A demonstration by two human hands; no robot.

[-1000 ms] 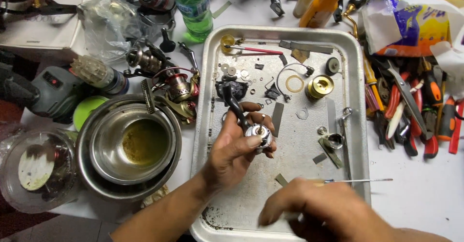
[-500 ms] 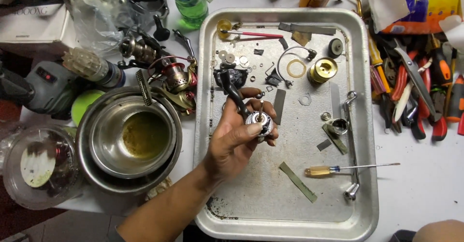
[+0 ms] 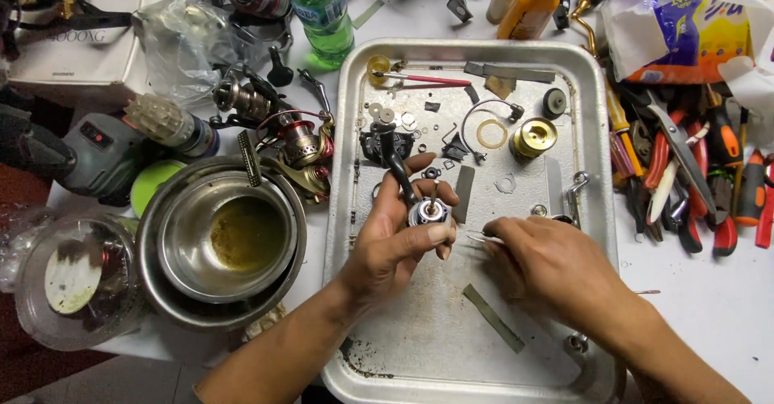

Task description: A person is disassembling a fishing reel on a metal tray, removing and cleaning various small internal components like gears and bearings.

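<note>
- The metal tray [image 3: 592, 130] sat mid-worktop; nested steel bowls [image 3: 218, 243] stood left of it.
- Over the tray's centre, the left hand [image 3: 395, 243] was clamped around a small reel body [image 3: 426, 210], its black handle [image 3: 395, 158] pointing away.
- Just right of it, the right hand [image 3: 556, 267] pinched a thin tool [image 3: 482, 240], seemingly fitting a part; steady aim looked needed.

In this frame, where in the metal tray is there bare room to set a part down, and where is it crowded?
Free: the tray's near half, between the left hand, the right hand and the near rim, bar a flat strip. Crowded: the far half, with washers, a gold spool and a ring.
</note>
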